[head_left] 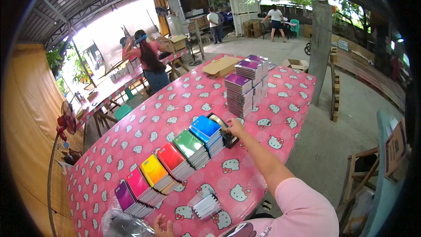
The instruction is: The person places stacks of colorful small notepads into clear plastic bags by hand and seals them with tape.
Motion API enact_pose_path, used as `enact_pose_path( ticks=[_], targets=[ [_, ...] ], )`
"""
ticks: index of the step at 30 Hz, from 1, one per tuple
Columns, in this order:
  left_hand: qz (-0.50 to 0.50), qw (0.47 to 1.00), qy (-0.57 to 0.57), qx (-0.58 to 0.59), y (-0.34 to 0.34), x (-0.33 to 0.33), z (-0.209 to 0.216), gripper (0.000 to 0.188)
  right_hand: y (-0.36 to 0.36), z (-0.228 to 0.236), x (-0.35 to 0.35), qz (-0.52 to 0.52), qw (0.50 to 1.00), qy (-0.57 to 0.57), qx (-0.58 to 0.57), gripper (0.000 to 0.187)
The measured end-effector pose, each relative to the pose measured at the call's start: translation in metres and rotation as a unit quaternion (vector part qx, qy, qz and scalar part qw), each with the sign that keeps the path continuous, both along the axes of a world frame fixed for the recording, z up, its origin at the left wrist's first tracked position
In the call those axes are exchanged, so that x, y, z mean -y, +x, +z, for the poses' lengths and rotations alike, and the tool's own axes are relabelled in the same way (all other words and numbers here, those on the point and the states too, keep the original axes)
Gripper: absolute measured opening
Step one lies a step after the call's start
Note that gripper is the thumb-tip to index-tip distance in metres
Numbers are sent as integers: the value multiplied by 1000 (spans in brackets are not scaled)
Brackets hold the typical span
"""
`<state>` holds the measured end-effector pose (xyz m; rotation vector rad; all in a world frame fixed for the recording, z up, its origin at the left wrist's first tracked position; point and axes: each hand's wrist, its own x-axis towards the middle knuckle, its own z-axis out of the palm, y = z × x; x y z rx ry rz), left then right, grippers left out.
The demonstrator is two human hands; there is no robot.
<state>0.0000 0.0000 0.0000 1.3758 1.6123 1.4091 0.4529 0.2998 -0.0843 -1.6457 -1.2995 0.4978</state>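
Observation:
On the pink cat-print table cover [175, 120], my right hand [235, 127] reaches a black tape dispenser [230, 140], its fingers pinched at the tape [218, 121]. Touching the dispenser's left side is a stack of blue spiral notebooks [205, 126]. A slanting row continues toward me with green [188, 143], red [171, 155], yellow [153, 169], pink [139, 183] and purple notebooks [125, 195]. My left hand [163, 227] is low at the front edge, fingers apart, beside a clear plastic bag [125, 224]. Nearby lies a small wrapped bundle of white spiral-bound pads [206, 206].
Tall stacks of purple notebooks [239, 94] stand toward the table's far end, beside a flat cardboard piece [221, 66]. A person [151, 59] works at another table on the left. A concrete post [322, 48] and a wooden stand [357, 175] are on the right.

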Motion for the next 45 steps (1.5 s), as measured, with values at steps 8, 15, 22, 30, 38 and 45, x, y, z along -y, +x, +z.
enact_pose_path(
  ticks=[8, 15, 22, 30, 38, 45],
  targets=[
    [46, 992, -73, -92, -2, 9, 19, 37, -15, -20, 60, -24, 985, 82, -149, 35],
    [29, 995, -59, -75, -5, -2, 7, 33, 3, -27, 52, -19, 987, -27, -157, 39],
    [47, 983, -73, -164, -16, -1, -2, 33, -7, -8, 67, 23, 959, -50, -278, 46],
    [46, 977, -51, -200, -16, -8, -14, 29, 16, -12, 64, 117, 917, -138, -355, 43],
    [23, 991, 9, -128, -8, -16, -15, 34, 42, -68, 65, -109, 971, -72, 198, 39],
    [85, 989, 43, -114, -17, 10, 8, 33, -32, 30, 109, 223, 941, -10, -253, 58]
  ],
)
